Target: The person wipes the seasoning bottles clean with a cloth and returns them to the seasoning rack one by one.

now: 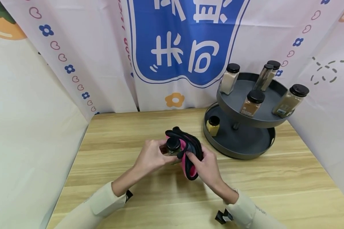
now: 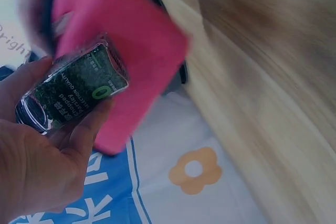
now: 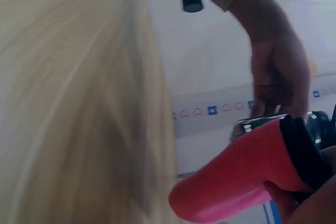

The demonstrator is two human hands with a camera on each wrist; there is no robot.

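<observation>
My left hand (image 1: 151,156) holds a square glass spice jar (image 2: 79,85) with a black lid (image 1: 173,144), gripping it between thumb and fingers. Dark green flakes fill the jar, and its label reads "Chopped Parsley". In my right hand (image 1: 210,167) is a folded pink cloth (image 2: 149,40) with black edging, pinched between thumb and fingers. The cloth lies against the side of the jar, over the middle of the table. From the right wrist view, the pink cloth (image 3: 231,174) hides part of the jar.
A dark grey two-tier round rack (image 1: 240,119) stands at the table's back right. Several black-lidded jars are on its upper tier, including a brown one (image 1: 250,106); a yellow jar (image 1: 213,127) sits on the lower tier. Printed curtains (image 1: 109,57) border the wooden table (image 1: 117,127).
</observation>
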